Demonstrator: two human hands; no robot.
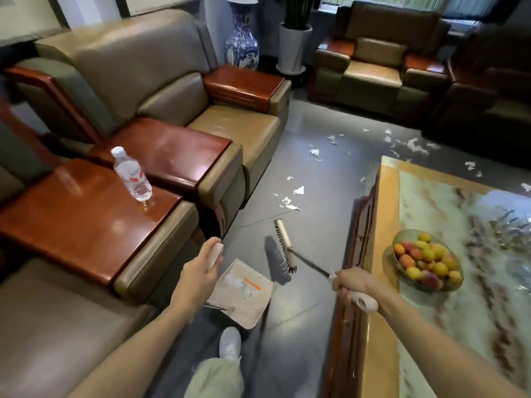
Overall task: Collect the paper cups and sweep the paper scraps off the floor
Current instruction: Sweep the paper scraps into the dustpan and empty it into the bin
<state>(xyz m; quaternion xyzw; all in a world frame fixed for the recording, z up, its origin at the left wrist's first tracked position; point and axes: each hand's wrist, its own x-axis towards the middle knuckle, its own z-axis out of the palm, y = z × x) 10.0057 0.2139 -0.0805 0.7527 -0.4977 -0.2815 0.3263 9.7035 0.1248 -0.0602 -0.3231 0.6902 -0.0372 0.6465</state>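
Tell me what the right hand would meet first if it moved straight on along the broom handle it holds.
Probably the front of the sofa armrest, past a bare floor strip. The right hand aims the broom up-left; the paper scraps lie off that line. Depth is unclear.

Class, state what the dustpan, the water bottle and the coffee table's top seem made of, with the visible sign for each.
Dustpan: probably matte cream plastic; smooth moulded tray. Water bottle: clear plastic; see-through, glinting. Coffee table's top: seemingly polished stone; veined, reflective, possibly imitation.
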